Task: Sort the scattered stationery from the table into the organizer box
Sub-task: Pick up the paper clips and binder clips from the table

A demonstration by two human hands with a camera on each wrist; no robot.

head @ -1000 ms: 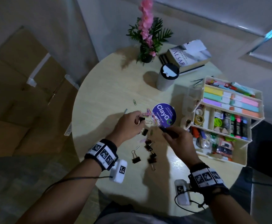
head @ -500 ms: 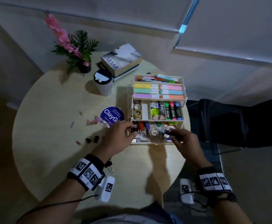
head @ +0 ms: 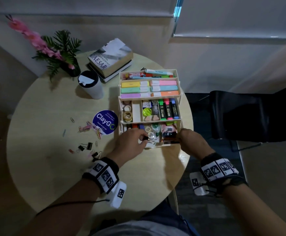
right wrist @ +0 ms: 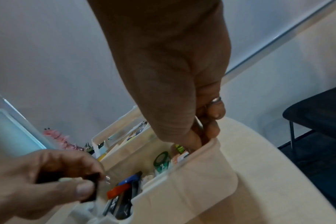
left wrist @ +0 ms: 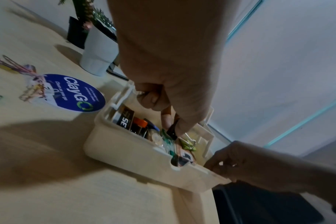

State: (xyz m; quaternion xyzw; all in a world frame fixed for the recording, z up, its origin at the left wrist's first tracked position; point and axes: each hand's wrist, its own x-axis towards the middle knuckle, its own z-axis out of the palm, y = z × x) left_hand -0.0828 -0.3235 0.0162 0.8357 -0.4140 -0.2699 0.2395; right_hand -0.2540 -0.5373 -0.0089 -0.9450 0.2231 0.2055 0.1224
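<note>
The cream tiered organizer box (head: 157, 145) stands open at the right of the round table, with highlighters and markers in its upper trays. My left hand (head: 143, 140) hovers over the front compartment and pinches a black binder clip (head: 145, 138) between thumb and forefinger; the left wrist view shows this binder clip (left wrist: 172, 131) just above the box rim (left wrist: 125, 151). My right hand (head: 178, 140) reaches into the box's front right corner with its fingers (right wrist: 211, 128) curled round a small dark item, apparently another binder clip, mostly hidden. Loose binder clips (head: 86, 147) and coloured paper clips (head: 89, 128) lie left of the box.
A round blue ClayGo sticker (head: 105, 122) lies beside the box. A lidded white cup (head: 92, 85), stacked books (head: 110, 58) and a potted pink flower (head: 58, 51) stand at the back. A black chair (head: 240, 114) is right of the table edge.
Both hands moved right, from the pile of clips by the sticker to the box's front compartment, each carrying a dark clip. The head view swung right with them.
</note>
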